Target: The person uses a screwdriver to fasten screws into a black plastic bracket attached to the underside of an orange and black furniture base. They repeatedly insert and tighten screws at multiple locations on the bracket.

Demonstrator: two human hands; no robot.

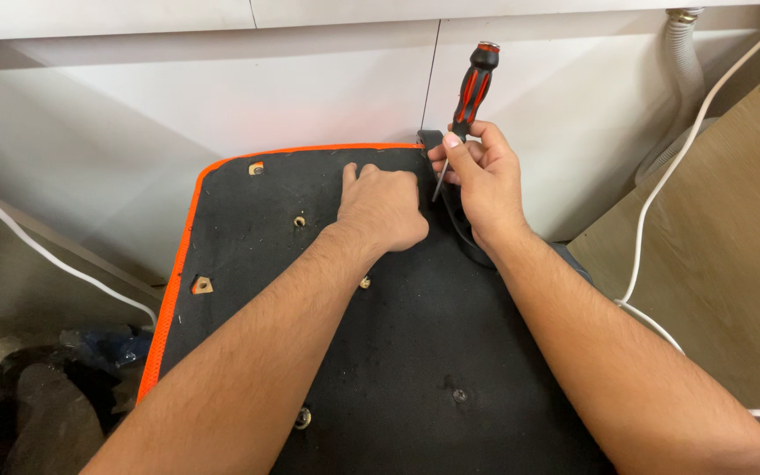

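The screwdriver (471, 101), black-and-red ribbed handle with a thin steel shaft, stands upright at twelve o'clock, right hand (484, 180) fingers wrapped round it. The left hand (383, 209), curled shut, presses the felt-like black panel (398, 352) with its orange edging (173, 290).

Two bare forearms and hands, seen from above

The left hand (383, 211) and right hand (483, 180) are ungloved, with no rings or watch in view. Both forearms are hairy and uncovered to the frame's lower edge; any sleeves probably begin higher up, outside the view.
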